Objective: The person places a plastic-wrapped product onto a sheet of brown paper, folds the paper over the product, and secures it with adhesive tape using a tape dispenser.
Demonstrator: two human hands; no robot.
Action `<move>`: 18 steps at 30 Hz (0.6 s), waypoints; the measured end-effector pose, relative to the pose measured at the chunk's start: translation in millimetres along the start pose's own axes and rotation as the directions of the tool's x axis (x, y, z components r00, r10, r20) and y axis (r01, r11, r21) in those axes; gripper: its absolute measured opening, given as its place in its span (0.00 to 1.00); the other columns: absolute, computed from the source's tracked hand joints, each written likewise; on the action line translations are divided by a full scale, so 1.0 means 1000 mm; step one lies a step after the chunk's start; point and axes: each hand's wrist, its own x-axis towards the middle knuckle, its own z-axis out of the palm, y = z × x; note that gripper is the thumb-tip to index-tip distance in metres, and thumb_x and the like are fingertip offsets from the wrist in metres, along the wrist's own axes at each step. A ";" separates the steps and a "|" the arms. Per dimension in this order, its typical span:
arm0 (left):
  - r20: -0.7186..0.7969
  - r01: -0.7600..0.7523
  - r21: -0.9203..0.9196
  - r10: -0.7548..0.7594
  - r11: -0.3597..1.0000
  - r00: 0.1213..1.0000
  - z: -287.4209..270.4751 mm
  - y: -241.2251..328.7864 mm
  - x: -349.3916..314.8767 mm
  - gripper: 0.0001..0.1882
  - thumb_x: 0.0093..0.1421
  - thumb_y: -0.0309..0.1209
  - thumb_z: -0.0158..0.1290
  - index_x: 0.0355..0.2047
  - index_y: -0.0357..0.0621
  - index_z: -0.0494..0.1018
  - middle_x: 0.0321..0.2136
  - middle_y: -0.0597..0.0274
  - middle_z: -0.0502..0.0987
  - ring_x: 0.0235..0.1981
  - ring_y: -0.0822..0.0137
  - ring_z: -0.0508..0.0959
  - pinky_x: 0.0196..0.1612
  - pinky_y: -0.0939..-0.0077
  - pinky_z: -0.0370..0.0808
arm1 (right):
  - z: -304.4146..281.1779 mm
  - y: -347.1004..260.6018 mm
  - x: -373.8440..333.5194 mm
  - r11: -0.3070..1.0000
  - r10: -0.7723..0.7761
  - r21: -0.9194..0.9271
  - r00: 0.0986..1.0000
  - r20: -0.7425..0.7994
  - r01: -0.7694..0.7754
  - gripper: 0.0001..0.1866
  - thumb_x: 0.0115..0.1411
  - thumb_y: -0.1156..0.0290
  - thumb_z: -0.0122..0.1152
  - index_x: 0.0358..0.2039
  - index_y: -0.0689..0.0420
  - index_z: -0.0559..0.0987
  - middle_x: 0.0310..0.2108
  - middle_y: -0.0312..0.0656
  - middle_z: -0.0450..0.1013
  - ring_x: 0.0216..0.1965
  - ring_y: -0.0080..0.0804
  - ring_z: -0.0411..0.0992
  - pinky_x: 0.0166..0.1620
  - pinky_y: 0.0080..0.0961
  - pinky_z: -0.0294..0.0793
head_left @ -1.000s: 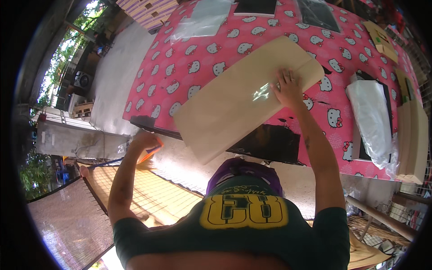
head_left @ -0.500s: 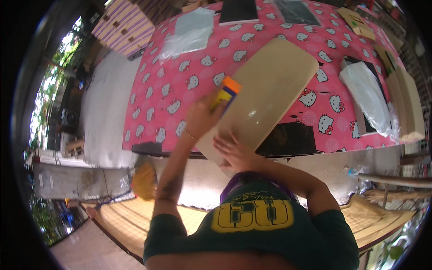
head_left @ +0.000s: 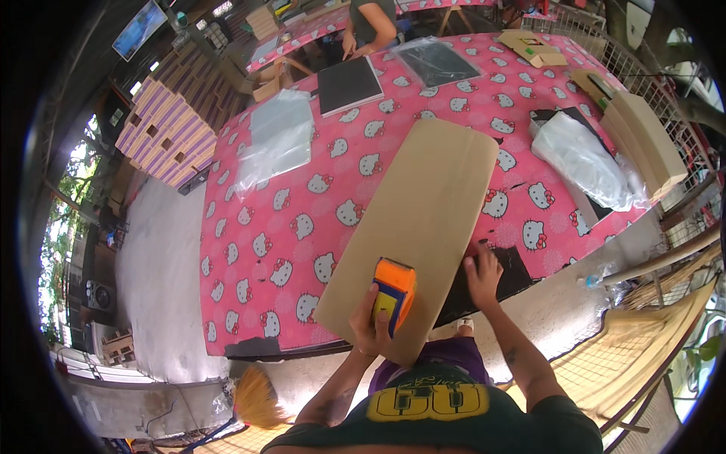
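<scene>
A long tan board or flat box (head_left: pixel 427 197) with rounded far corners lies slantwise on the pink table, its near end reaching past the table's front edge. My left hand (head_left: pixel 368 327) is wrapped round a hand-sized orange, blue and yellow block (head_left: pixel 395 291), which rests on or just above the near part of the board. What kind of tool the block is, I cannot make out. My right hand (head_left: pixel 484 274) is beside the board's right edge, over a black patch (head_left: pixel 503 272) of the table. Its fingers are bent and somewhat apart, with nothing visible in them.
Clear plastic sleeves (head_left: pixel 276 136), a black panel (head_left: pixel 349 85) and a wrapped dark panel (head_left: pixel 437 62) lie on the pink table (head_left: pixel 265 216). To the right are a plastic-wrapped item (head_left: pixel 578 155) and a cardboard box (head_left: pixel 643 140). Another person (head_left: pixel 370 26) works beyond.
My left hand has brought the block nearer along the board. My right hand has moved off the board's near end to its right side. The view has tilted up, showing another person.
</scene>
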 end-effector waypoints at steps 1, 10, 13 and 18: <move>0.024 -0.024 0.003 0.024 1.000 0.999 0.000 -0.004 0.006 0.26 0.64 0.35 0.46 0.57 0.27 0.65 0.39 0.41 0.77 0.38 0.48 0.79 0.43 0.62 0.75 | 0.006 -0.004 -0.002 0.995 -0.055 -0.083 0.998 0.021 0.056 0.33 0.64 0.50 0.51 0.62 0.58 0.62 0.53 0.50 0.66 0.57 0.45 0.63 0.61 0.46 0.52; 0.086 -0.090 -0.036 0.093 0.995 0.992 0.104 -0.050 0.097 0.26 0.67 0.34 0.40 0.60 0.27 0.62 0.56 0.36 0.68 0.56 0.42 0.72 0.57 0.57 0.70 | -0.004 -0.018 0.004 0.984 -0.056 -0.164 0.995 0.084 0.069 0.39 0.58 0.46 0.55 0.63 0.57 0.61 0.54 0.46 0.67 0.58 0.42 0.63 0.62 0.46 0.52; 0.036 -0.096 -0.135 0.101 0.986 0.994 0.169 -0.081 0.139 0.27 0.68 0.35 0.38 0.61 0.27 0.60 0.59 0.38 0.66 0.60 0.44 0.68 0.60 0.59 0.66 | -0.001 -0.017 0.004 0.981 -0.075 -0.176 0.996 0.050 0.083 0.38 0.57 0.47 0.57 0.62 0.56 0.62 0.52 0.46 0.68 0.57 0.42 0.64 0.60 0.45 0.53; 0.050 -0.007 -0.202 0.018 0.979 0.999 0.238 -0.087 0.211 0.25 0.67 0.32 0.41 0.63 0.37 0.61 0.59 0.44 0.68 0.59 0.47 0.69 0.60 0.61 0.66 | -0.002 -0.019 0.004 0.983 -0.081 -0.160 0.996 0.031 0.085 0.37 0.57 0.47 0.57 0.61 0.56 0.64 0.50 0.46 0.69 0.55 0.43 0.66 0.60 0.45 0.54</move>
